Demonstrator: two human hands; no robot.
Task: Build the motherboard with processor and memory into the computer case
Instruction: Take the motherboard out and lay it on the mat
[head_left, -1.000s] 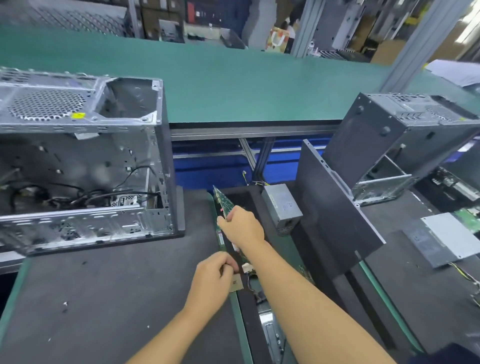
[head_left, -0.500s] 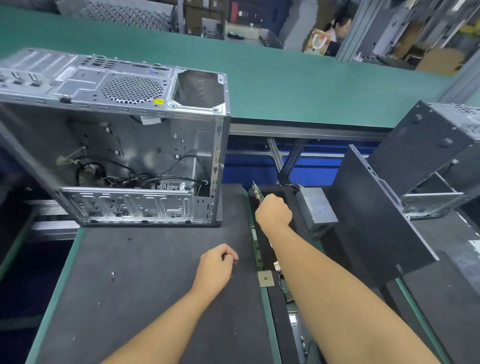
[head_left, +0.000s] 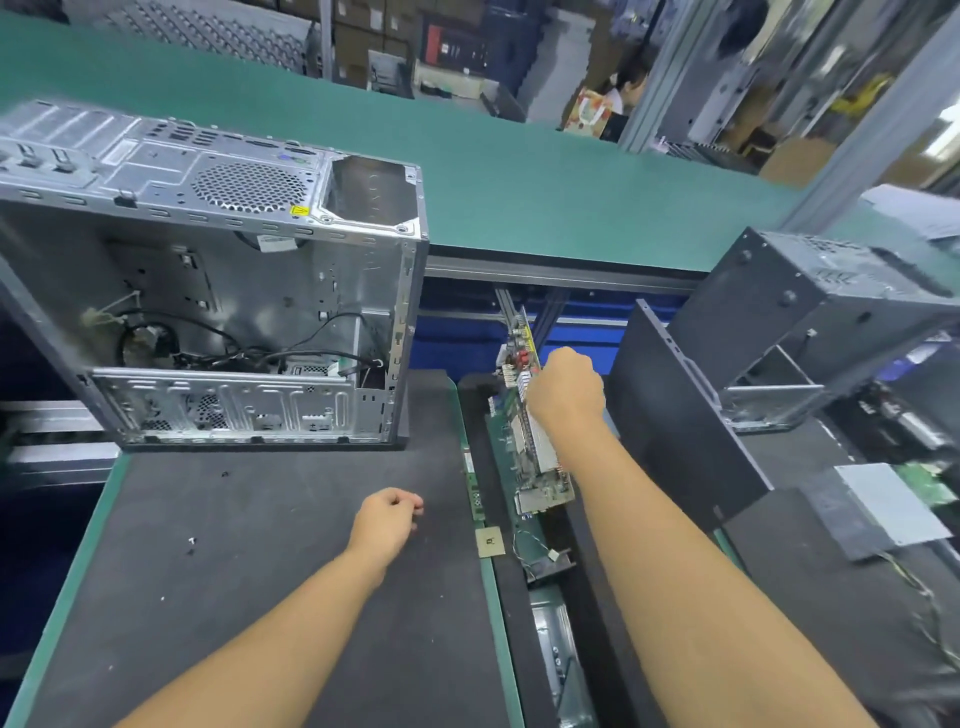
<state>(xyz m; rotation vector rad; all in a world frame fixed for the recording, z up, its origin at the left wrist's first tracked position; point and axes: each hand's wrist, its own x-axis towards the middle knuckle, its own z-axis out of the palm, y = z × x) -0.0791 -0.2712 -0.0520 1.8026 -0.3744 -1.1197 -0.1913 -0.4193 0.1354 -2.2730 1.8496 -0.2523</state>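
Now the motherboard (head_left: 522, 447) had risen edge-on out of the gap beside the desk (head_left: 234, 571), well apart from the case (head_left: 156, 171), so fitting was yet to come. Right grip (head_left: 566, 395), arm outstretched, was curled round its upper edge; left grip (head_left: 387, 519) hung loosely curled, holding nothing, above the desk.

The computer case (head_left: 156, 161) is bare sheet metal, silvery with a dull sheen, its panels punched and perforated. The motherboard (head_left: 524, 452) is green laminate with small shiny metal parts. The bench (head_left: 260, 545) wears a dark grey, matt mat. The side panel (head_left: 675, 415) looks like matt dark painted metal.
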